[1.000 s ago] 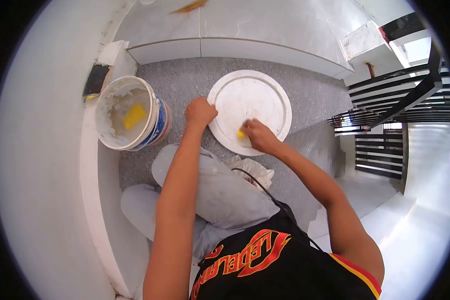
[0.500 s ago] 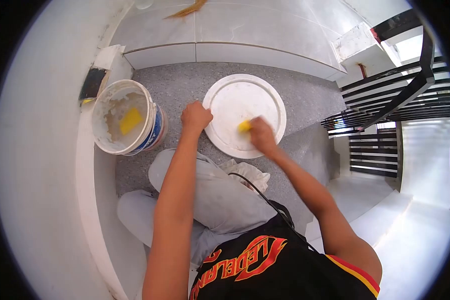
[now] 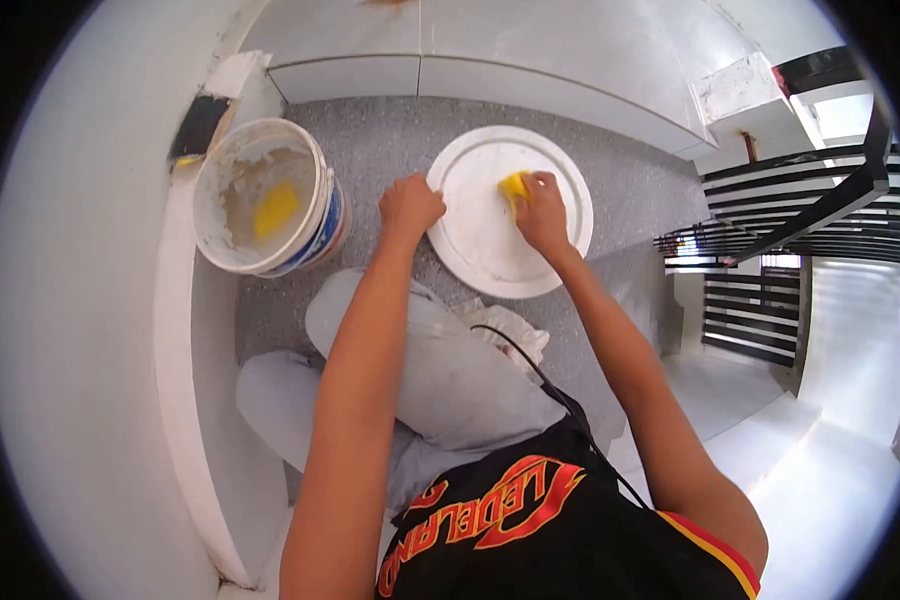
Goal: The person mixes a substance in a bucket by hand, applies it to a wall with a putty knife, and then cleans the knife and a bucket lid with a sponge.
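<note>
A round white lid point(image 3: 480, 250) lies on the speckled grey floor in front of me. My left hand point(image 3: 412, 206) is closed at the lid's left rim, its fingers curled at the edge. Over the upper right part of the lid, my right hand point(image 3: 542, 212) grips a yellow sponge point(image 3: 514, 187) against the surface. To the left stands a white bucket point(image 3: 323, 215) with a blue label and murky liquid inside. Another yellow piece point(image 3: 276, 209) lies in that bucket.
A crumpled whitish bag point(image 3: 515, 330) lies by my knee. Black railings point(image 3: 750, 310) stand at the right. A tiled step point(image 3: 350, 78) runs along the far side, and a white wall point(image 3: 80, 300) rises at the left.
My right hand has moved the yellow sponge up and slightly right across the lid. My left hand stays at the rim. The whole view has shifted a little.
</note>
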The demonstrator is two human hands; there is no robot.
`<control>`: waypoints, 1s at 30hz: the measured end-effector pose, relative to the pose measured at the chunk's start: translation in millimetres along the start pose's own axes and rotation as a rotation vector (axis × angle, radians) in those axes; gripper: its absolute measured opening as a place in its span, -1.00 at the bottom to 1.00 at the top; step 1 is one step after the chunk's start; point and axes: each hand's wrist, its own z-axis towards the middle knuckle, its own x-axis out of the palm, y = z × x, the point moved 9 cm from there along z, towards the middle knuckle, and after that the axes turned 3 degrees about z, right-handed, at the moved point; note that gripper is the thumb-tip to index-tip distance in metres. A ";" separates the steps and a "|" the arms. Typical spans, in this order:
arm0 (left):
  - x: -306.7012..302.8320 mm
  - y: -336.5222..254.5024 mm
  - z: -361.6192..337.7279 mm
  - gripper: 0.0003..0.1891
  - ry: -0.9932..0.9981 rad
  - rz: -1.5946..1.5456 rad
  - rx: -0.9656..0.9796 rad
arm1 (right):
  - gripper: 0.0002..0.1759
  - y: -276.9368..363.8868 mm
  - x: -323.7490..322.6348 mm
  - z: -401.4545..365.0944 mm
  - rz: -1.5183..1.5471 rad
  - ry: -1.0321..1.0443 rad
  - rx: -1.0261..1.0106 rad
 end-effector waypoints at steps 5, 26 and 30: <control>-4.4 1.0 -2.9 -0.60 0.020 0.005 -0.034 | -0.66 35.6 37.7 -50.2 0.109 0.457 -0.194; 1.1 9.3 4.5 -0.59 0.006 -0.004 -0.062 | -0.36 78.5 44.9 -72.7 0.071 1.358 -0.781; 2.6 9.4 4.1 -0.62 0.012 0.005 -0.051 | -0.42 69.5 40.7 -79.5 0.102 1.363 -0.769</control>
